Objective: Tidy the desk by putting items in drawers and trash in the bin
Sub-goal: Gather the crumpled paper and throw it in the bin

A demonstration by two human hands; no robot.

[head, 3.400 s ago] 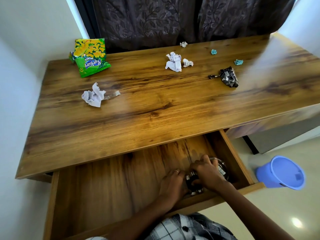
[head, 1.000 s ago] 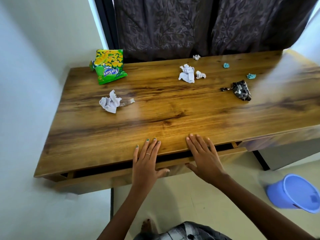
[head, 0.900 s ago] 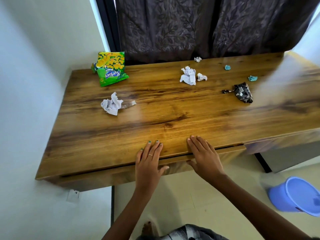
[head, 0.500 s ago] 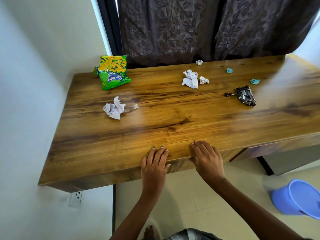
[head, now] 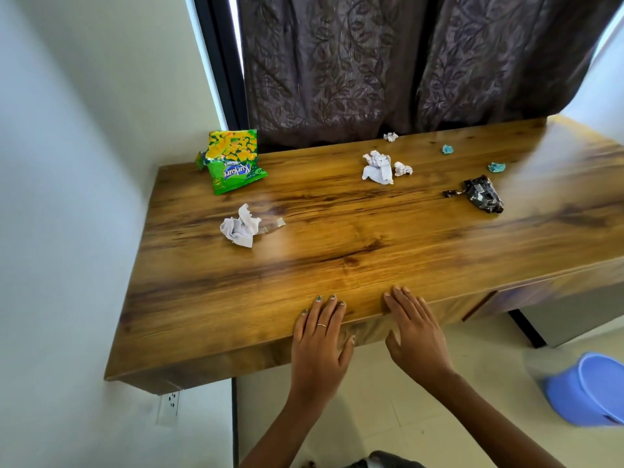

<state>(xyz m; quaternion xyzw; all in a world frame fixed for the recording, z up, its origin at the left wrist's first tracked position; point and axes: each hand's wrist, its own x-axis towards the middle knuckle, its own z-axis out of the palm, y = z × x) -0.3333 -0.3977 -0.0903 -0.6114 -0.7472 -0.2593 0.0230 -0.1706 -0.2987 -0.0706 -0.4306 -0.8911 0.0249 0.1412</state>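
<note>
My left hand (head: 320, 342) and my right hand (head: 415, 336) lie flat with fingers spread against the front edge of the wooden desk (head: 337, 265), over the shut drawer front (head: 439, 310). Both hold nothing. On the desk lie a green snack packet (head: 233, 162) at the back left, a crumpled white paper (head: 240, 226), a second crumpled paper (head: 378, 167) with a small ball (head: 402, 169) beside it, a black wrapper (head: 483, 197), and two small teal scraps (head: 447, 149) (head: 495, 167). A blue bin (head: 587, 390) stands on the floor to the right.
A tiny paper ball (head: 390, 136) lies by the dark curtain (head: 388, 62) behind the desk. A white wall (head: 67, 197) borders the desk's left side, with a power socket (head: 169, 405) low down. Tiled floor lies below the desk.
The drawer, open 3.4 s ago with both hands inside, has been pushed fully shut by both hands. The hands stay pressed on its front.
</note>
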